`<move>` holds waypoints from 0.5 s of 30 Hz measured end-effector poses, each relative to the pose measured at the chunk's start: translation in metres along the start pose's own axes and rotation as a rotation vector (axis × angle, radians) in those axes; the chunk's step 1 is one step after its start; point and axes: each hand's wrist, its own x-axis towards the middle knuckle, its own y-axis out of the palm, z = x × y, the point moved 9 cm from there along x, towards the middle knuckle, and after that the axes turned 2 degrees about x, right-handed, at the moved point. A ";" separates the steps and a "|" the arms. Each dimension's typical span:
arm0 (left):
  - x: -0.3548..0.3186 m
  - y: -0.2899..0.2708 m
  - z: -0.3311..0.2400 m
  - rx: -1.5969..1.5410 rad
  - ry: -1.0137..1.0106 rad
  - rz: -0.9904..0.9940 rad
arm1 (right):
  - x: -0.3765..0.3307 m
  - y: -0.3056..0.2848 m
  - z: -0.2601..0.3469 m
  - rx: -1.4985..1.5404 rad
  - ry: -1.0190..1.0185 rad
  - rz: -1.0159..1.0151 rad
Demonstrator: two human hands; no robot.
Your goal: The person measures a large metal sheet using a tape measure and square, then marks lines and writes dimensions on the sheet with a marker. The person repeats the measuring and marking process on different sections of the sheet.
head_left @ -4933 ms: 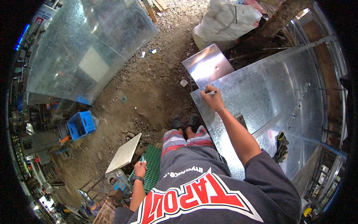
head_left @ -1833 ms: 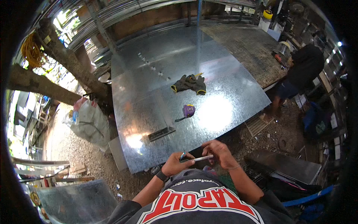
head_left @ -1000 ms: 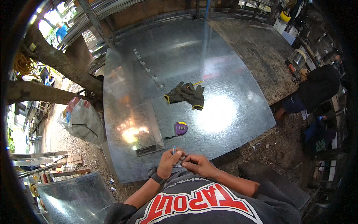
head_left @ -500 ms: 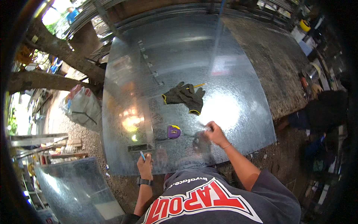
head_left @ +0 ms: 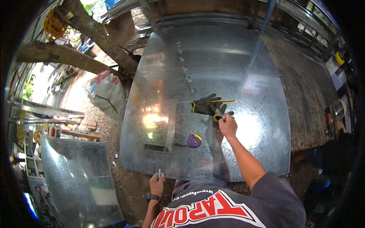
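Note:
My left hand [head_left: 156, 186] is closed around a slim light-blue pen [head_left: 159, 172] at the near edge of a large shiny metal sheet [head_left: 205, 68]. My right hand [head_left: 228, 127] is closed on a short grey stick-shaped thing [head_left: 219, 112], over the near part of some dark work gloves [head_left: 205, 106] with yellow cuffs. The hand and the grey thing hide part of the gloves. A yellow pencil [head_left: 224, 100] lies across the gloves. Between my hands, a purple and yellow tape measure [head_left: 194, 141] rests on the sheet.
A dark flat strip [head_left: 157, 148] lies on the sheet near my left hand. Left of the sheet stand a full white sack [head_left: 108, 95] and a smaller metal sheet [head_left: 78, 171]. Thick tree trunks [head_left: 57, 53] rise at the far left. A rough brown board [head_left: 300, 83] adjoins on the right.
My right hand has reached forward to the gloves with the grey thing. My left hand, holding the pen, has drawn back to the sheet's near edge. The whole view has shifted.

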 end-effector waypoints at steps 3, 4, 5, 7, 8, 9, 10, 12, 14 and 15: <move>-0.019 -0.013 0.026 -0.098 -0.141 -0.031 | 0.023 -0.012 0.050 0.180 -0.073 -0.161; -0.022 -0.012 0.024 -0.081 -0.132 -0.020 | 0.030 -0.001 0.065 0.184 -0.113 -0.140; -0.019 -0.011 0.017 -0.064 -0.120 -0.007 | 0.037 0.019 0.073 0.146 -0.173 -0.050; -0.014 -0.010 0.014 -0.039 -0.088 0.016 | 0.040 0.076 0.077 -0.046 -0.183 0.307; -0.013 -0.011 0.007 -0.038 -0.073 0.007 | 0.035 0.095 0.073 -0.139 -0.170 0.399; -0.010 -0.013 -0.006 -0.034 -0.051 -0.007 | 0.029 0.110 0.070 -0.229 -0.163 0.485; -0.009 -0.015 -0.013 -0.030 -0.028 -0.019 | 0.023 0.124 0.065 -0.321 -0.154 0.567; -0.011 -0.022 -0.002 -0.055 -0.034 -0.041 | 0.030 0.130 0.060 -0.276 -0.175 0.497; -0.010 -0.027 0.001 -0.077 -0.044 -0.057 | 0.038 0.130 0.059 -0.253 -0.226 0.446; -0.015 -0.029 0.003 -0.060 -0.061 -0.052 | 0.032 0.128 0.061 -0.265 -0.259 0.450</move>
